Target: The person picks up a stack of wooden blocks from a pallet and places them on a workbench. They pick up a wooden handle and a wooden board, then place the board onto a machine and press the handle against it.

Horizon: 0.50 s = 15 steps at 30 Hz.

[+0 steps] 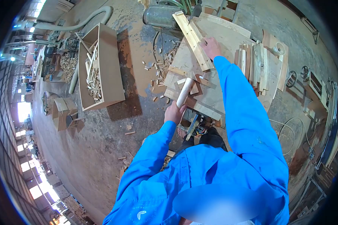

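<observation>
My left hand is closed around the lower end of a pale, rounded wooden piece, which points up and away from me over the near edge of the worktable. My right hand rests at the right edge of a long light board with small fittings along it. Its fingers are bent against the board, and the fingertips are partly hidden. The board lies slantwise across the table, its far end beside a dark blade-like part. Small wood offcuts lie near the held piece.
Stacked wooden strips and a tape roll lie on the table's right side. A large open box of scraps stands on the floor at left. Offcuts litter the floor by the table, and a cable loops at right.
</observation>
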Tool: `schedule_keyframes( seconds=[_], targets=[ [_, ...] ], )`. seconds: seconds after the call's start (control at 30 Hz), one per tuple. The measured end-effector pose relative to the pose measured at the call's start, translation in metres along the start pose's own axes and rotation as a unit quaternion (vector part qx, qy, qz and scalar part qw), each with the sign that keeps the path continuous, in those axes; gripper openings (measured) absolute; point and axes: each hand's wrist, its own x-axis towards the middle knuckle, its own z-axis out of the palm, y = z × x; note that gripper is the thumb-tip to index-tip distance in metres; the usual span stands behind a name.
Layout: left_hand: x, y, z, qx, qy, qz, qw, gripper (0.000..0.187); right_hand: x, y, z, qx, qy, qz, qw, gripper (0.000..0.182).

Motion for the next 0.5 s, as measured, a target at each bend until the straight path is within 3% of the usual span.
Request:
schedule_keyframes(
  seconds=[0.07, 0.17, 0.23, 0.33, 0.43, 0.5],
  targets=[
    [0.002, -0.001, 0.001, 0.007, -0.002, 0.009, 1.0, 0.052, 0.005, 0.008, 0.0, 0.0, 0.007, -0.004, 1.0, 0.033],
    [-0.003, -0.003, -0.001, 0.005, -0.006, 0.012, 1.0, 0.055, -0.002, 0.015, -0.009, 0.083, -0.009, 0.076, 0.994, 0.035],
    [-0.006, -0.008, -0.001, 0.008, -0.016, -0.002, 1.0, 0.056, -0.011, 0.022, -0.016, 0.028, 0.018, 0.035, 0.999, 0.037],
    [-0.014, -0.009, -0.005, 0.013, -0.03, -0.026, 0.999, 0.06, -0.029, 0.02, -0.019, 0.054, 0.069, 0.044, 0.995, 0.035],
    [-0.028, -0.017, -0.008, 0.012, -0.033, -0.031, 0.999, 0.061, -0.055, 0.013, -0.013, 0.018, 0.071, -0.032, 0.997, 0.033],
    [-0.035, -0.026, -0.008, 0.008, -0.031, -0.027, 0.999, 0.061, -0.061, 0.004, -0.006, 0.031, 0.059, -0.017, 0.998, 0.031]
  ],
)
